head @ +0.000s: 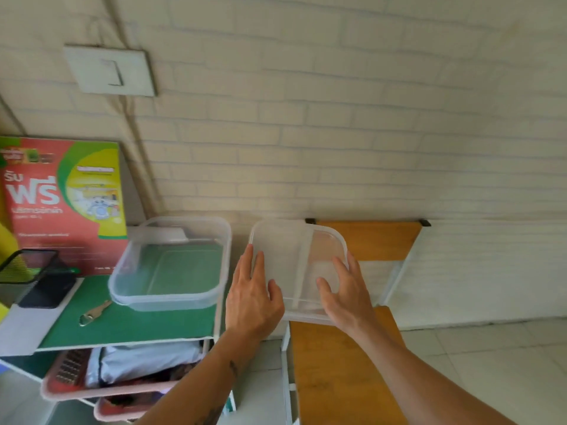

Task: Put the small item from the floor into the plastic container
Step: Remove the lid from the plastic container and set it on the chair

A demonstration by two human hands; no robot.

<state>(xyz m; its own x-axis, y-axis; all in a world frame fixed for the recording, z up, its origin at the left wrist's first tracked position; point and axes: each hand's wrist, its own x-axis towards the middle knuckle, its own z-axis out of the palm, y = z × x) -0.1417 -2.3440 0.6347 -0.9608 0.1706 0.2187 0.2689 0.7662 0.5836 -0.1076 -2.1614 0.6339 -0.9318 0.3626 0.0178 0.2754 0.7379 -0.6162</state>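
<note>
Hands (254, 299) (346, 296) grip translucent, round-cornered plastic lid (296, 265).

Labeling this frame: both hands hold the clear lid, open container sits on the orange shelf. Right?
Not quite. The head view shows the open container on the green shelf. Both hands, left and right, do hold the clear lid.

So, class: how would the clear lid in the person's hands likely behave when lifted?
The lid looks thin and see-through, so probably light and slightly bendy. Its smooth plastic may be slippery; both hands, left and right, grip its edges. Being flat, it shouldn't roll.
</note>
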